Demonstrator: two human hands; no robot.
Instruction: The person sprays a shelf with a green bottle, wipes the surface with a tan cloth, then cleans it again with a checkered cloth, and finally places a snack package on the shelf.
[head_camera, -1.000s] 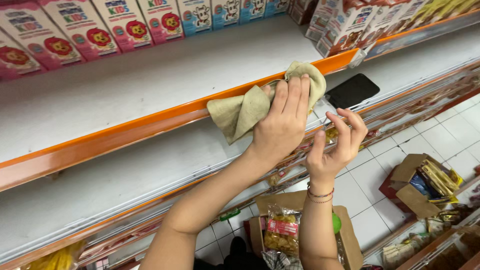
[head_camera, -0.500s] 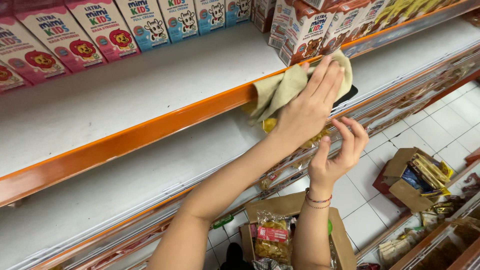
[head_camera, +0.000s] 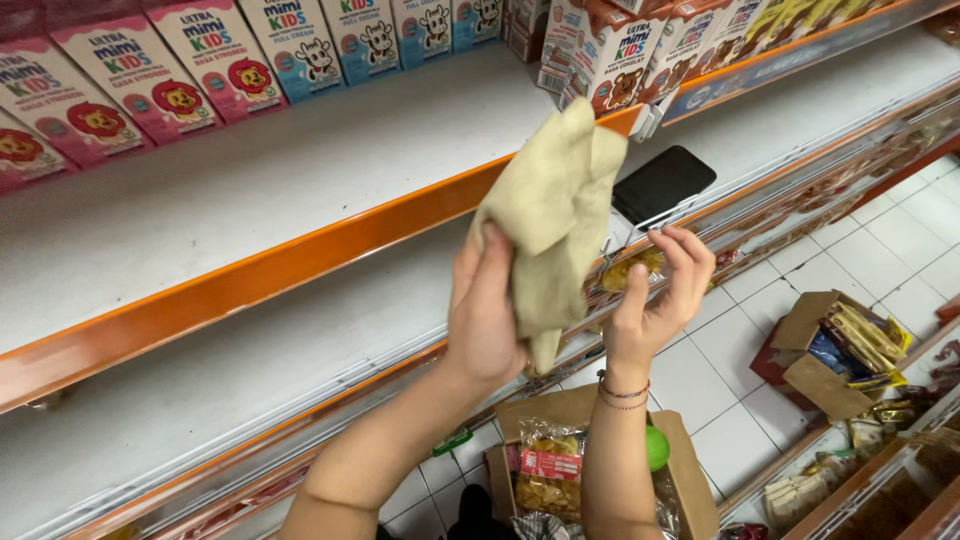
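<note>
My left hand (head_camera: 487, 315) holds a beige cloth (head_camera: 556, 215) up in the air, clear of the orange-edged white shelf (head_camera: 250, 280). The cloth hangs folded between both hands. My right hand (head_camera: 655, 300) is raised just right of the cloth with fingers spread, fingertips close to the fabric but not gripping it. A beaded bracelet circles that wrist. A black phone (head_camera: 662, 184) lies on the lower shelf behind the cloth.
Pink and blue milk cartons (head_camera: 190, 70) and brown ones (head_camera: 610, 50) stand at the back of the upper shelf. On the tiled floor below sit an open cardboard box with snack bags (head_camera: 550, 470) and another box of packets (head_camera: 835, 345).
The cloth was pressed on the orange shelf edge and slid rightward; now my left hand has lifted it off the shelf and holds it upright. My right hand stayed raised beside it.
</note>
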